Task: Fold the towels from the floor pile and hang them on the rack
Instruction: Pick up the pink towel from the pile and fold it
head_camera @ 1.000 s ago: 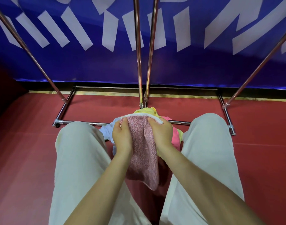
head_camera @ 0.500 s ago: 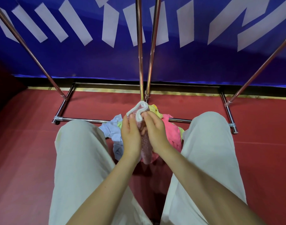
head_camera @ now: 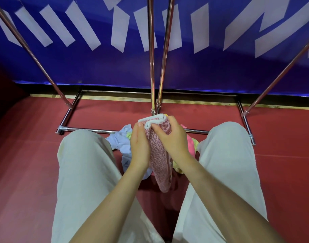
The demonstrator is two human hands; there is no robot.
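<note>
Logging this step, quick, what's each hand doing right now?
Left hand: holding the folded pink towel.
Right hand: pinching the same towel near its top.

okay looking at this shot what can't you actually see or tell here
- Rack: its top rails are cut off by the head view's upper edge.
- Floor pile: mostly hidden behind both hands and the pink towel; towel count unclear.
- Left hand: fingertips hidden behind the towel.
- Right hand: palm side out of sight.
</note>
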